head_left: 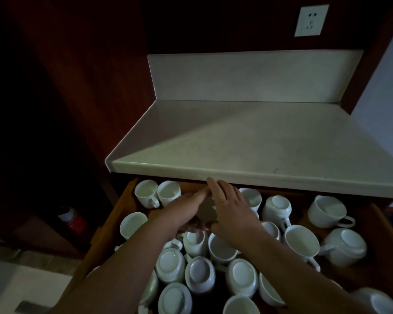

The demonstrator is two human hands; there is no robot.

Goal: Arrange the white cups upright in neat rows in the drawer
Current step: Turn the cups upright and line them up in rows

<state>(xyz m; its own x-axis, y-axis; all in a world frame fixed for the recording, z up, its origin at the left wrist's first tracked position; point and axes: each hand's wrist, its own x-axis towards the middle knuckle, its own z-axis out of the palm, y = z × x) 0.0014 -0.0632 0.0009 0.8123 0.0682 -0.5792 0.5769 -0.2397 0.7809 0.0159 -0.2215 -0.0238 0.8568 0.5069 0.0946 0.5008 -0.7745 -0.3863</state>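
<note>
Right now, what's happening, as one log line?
left hand, right hand: hold white cup | where: drawer back, near two upright cups | todo: many upside-down cups

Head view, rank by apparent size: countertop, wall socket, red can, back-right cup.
1. countertop
2. back-right cup and wall socket: near alike, and at different distances, so unranked
3. red can, smallest, though dim
</note>
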